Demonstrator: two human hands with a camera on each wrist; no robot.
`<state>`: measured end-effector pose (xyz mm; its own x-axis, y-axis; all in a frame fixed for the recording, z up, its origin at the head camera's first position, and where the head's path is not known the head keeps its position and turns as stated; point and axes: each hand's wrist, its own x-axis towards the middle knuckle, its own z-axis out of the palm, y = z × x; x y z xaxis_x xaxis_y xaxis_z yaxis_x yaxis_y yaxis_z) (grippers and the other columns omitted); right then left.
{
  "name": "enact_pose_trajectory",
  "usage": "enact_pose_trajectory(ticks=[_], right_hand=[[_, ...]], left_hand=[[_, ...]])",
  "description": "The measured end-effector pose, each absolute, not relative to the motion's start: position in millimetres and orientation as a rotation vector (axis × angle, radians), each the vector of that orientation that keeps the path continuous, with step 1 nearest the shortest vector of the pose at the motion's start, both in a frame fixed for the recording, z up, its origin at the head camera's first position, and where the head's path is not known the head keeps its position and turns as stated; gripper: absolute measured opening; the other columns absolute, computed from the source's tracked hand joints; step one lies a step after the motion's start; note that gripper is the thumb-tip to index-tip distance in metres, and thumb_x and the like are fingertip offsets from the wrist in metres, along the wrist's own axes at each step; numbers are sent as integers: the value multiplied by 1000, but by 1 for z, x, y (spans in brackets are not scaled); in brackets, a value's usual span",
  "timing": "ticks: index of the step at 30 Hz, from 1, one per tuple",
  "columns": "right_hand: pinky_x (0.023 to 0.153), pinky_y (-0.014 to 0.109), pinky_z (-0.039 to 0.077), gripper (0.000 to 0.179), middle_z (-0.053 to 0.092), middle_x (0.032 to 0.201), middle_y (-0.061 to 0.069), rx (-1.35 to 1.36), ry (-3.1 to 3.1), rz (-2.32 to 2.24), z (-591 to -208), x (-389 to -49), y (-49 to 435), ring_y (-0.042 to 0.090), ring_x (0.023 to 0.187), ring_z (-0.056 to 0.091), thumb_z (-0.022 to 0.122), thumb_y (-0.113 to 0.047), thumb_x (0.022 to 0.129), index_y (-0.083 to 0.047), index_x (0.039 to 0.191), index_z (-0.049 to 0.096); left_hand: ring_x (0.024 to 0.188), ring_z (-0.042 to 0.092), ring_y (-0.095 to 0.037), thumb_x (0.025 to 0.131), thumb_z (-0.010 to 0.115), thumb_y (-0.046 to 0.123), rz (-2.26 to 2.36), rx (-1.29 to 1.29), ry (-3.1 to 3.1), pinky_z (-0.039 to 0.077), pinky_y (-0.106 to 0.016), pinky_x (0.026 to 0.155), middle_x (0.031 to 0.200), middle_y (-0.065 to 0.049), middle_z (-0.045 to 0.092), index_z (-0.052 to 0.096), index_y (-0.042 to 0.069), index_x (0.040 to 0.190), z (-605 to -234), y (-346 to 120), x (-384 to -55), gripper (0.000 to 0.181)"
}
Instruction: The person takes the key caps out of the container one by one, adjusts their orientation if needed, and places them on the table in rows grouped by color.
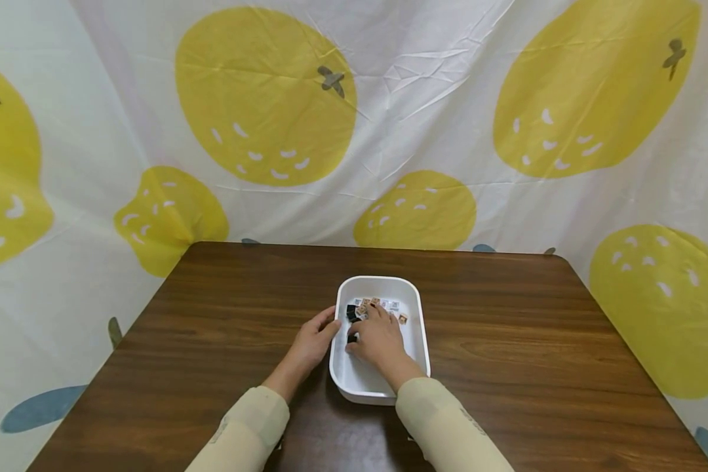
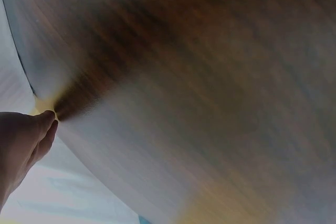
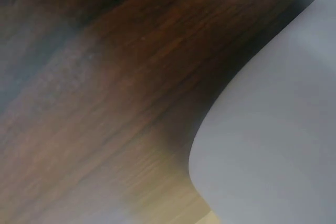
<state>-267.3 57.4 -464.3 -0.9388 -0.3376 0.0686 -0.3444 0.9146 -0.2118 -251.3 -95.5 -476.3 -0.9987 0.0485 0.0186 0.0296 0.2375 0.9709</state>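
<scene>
Just below the head view's centre, the left hand (image 1: 311,341) rests relaxed fingers against the white tray's (image 1: 354,379) left edge, while the right hand (image 1: 380,337) reaches among its small pieces (image 1: 362,308), whether pinching any I cannot tell.

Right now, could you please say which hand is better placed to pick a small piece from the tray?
Probably the right hand: it is inside the white tray, by the small pieces; the left hand is at the tray's left side.
</scene>
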Motion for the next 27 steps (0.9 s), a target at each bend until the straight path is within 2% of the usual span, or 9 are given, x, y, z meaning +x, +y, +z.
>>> enact_pose_trajectory(ticks=[27], right_hand=[[99,54,42,25,58,133,22,590,-2765,534,-435,-269,79,38,125,51,79,-32,82,-19,104,78]], left_hand=[[116,56,-34,101,52,13,1938,80,2443,43,-48,100,130,-25,59,50,-3,142,-472,-94,-247,43]])
